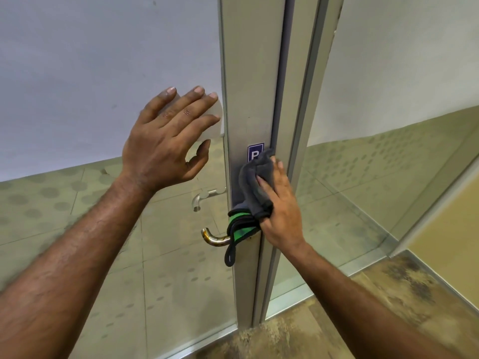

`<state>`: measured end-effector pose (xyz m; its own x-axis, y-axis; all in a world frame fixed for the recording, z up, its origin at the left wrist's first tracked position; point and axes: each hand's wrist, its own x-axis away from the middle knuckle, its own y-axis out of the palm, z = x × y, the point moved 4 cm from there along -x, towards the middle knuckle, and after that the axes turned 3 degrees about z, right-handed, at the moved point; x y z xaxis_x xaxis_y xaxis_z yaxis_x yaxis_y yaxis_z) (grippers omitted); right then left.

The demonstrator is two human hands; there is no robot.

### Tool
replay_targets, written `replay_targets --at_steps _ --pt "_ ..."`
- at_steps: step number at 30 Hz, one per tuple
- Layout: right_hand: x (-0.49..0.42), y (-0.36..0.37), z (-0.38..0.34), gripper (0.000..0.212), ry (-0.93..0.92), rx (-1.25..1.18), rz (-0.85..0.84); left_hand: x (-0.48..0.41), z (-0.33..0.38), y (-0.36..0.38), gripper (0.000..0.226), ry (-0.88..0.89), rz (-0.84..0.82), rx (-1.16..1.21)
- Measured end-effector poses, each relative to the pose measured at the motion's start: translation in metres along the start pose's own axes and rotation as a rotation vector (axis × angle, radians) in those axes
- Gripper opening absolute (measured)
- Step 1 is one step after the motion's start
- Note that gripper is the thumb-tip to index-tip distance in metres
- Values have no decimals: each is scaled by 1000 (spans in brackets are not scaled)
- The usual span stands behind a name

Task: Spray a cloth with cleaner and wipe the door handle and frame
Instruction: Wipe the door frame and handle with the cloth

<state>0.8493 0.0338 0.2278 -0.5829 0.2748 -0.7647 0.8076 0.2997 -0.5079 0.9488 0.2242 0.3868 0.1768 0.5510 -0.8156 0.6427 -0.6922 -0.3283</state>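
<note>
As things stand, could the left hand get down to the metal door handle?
Probably yes. The left hand is open, holds nothing and lies flat on the glass above the door handle, whose curved end is bare; the right hand and grey cloth stay on the frame.

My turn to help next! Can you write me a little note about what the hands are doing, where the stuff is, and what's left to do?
Left hand: open, fingers spread, flat on the glass door panel, holding nothing.
Right hand: pressing the grey cloth against the metal door frame, just below the small blue sticker.
Door handle: below and left of the cloth, with a green and black strap hanging on it.
Done: frame wiping is under way near the handle. Whether the cloth was sprayed cannot be told; no cleaner bottle is in view.
Left: wipe the handle and the remaining frame.
</note>
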Motion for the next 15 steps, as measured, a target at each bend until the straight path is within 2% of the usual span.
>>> replay_targets --at_steps 5,8,11,15 --pt "-19 15 -22 83 38 -93 -21 -1 -1 0 36 -6 -18 -1" --pt "-27 13 -29 86 -116 -14 -67 -1 0 1 36 -2 -12 8" --pt "-23 6 -26 77 -284 117 -88 1 -1 0 35 -1 -3 4" --pt "-21 -6 -16 82 -64 151 24 0 0 1 33 3 15 -2"
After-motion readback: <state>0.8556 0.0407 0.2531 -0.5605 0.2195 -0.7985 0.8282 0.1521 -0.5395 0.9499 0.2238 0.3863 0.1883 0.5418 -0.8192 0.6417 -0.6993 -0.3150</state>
